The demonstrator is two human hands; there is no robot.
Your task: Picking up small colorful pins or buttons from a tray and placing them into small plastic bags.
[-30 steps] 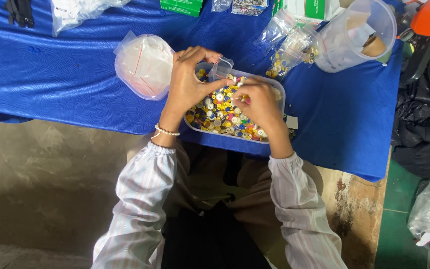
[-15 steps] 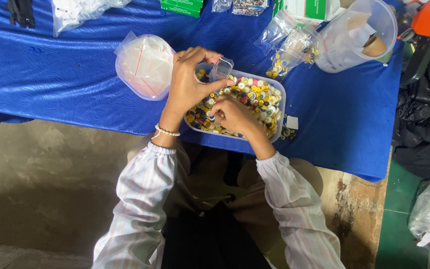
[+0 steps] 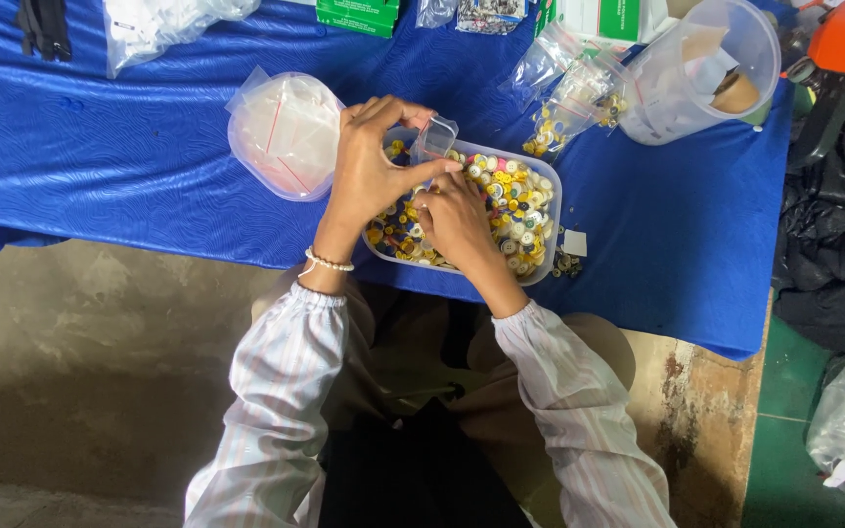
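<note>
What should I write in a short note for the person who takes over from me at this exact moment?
Left hand: holds a small clear bag open above the tray.
Right hand: down in the coloured buttons, fingers closed as if picking some; what its grip holds cannot be seen.
Things: tray on the blue cloth; empty clear bags in a round tub to the left; some filled bags behind the tray.
Done: some bags filled.
Left: the tray is full of loose buttons; the held bag looks empty.

Glossy plastic buttons (image 3: 501, 191) fill a clear plastic tub (image 3: 552, 210) on smooth blue cloth (image 3: 129, 176).
</note>
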